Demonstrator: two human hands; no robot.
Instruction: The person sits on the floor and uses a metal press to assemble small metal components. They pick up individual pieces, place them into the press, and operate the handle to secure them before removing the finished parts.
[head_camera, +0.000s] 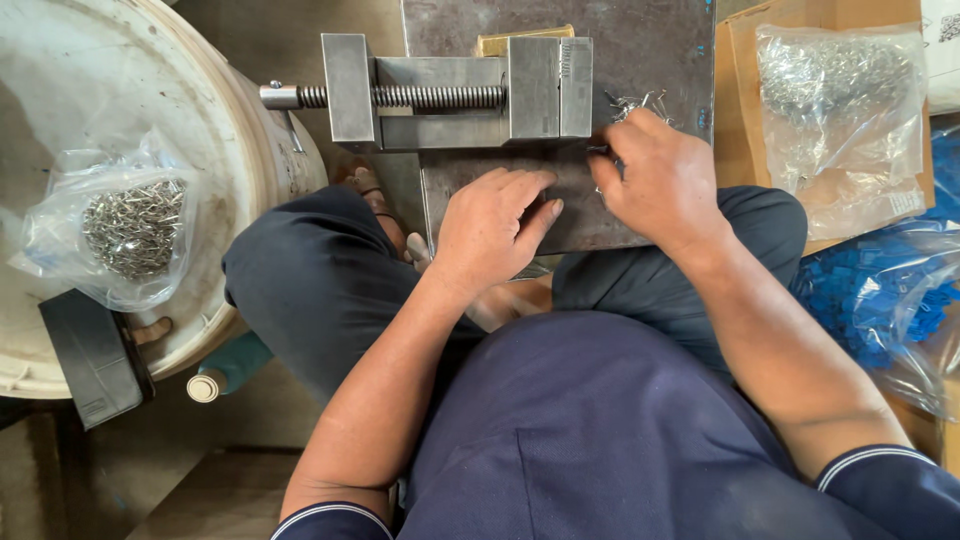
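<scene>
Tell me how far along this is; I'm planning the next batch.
Done: nothing finished shows. In hand: right hand reaches the small metal pieces beside the vise; left hand rests on the steel plate. Left: full bags of metal parts.

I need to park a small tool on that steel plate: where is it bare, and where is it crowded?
Bare patches on the steel plate: the upper right, above the small metal clips, and a strip below the vise, between the left hand and right hand. Crowded: the vise spans the plate's upper left, and the clips lie by the right fingertips.
</scene>
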